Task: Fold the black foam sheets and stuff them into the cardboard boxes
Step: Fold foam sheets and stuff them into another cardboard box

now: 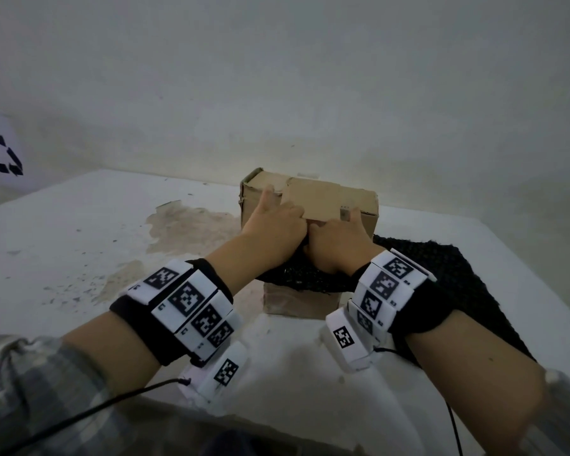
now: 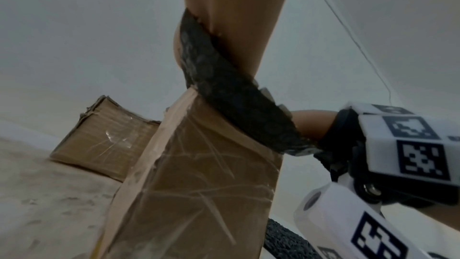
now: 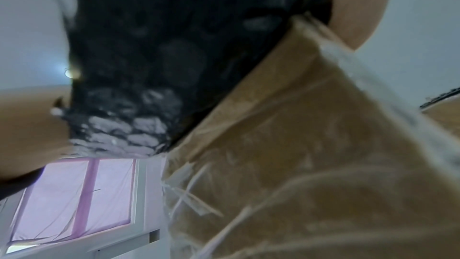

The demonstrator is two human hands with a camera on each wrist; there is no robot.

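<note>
A small open cardboard box (image 1: pixel 299 302) stands on the table in front of me, its taped side filling the wrist views (image 2: pixel 199 194) (image 3: pixel 298 164). A black foam sheet (image 1: pixel 305 278) bulges out of its top and over the near edge (image 2: pixel 231 94) (image 3: pixel 161 46). My left hand (image 1: pixel 277 223) and right hand (image 1: pixel 338 240) sit side by side on top of it. Their fingers bend down into the foam, and the tips are hidden. A light cardboard flap (image 1: pixel 313 202) stands just beyond the knuckles.
A second, closed cardboard box (image 1: pixel 359 200) (image 2: pixel 99 139) sits right behind the near one. Another black foam sheet (image 1: pixel 448 278) lies flat on the white stained table (image 1: pixel 79 245) to the right. A white bag with a recycling mark (image 1: pixel 0 149) is at the far left.
</note>
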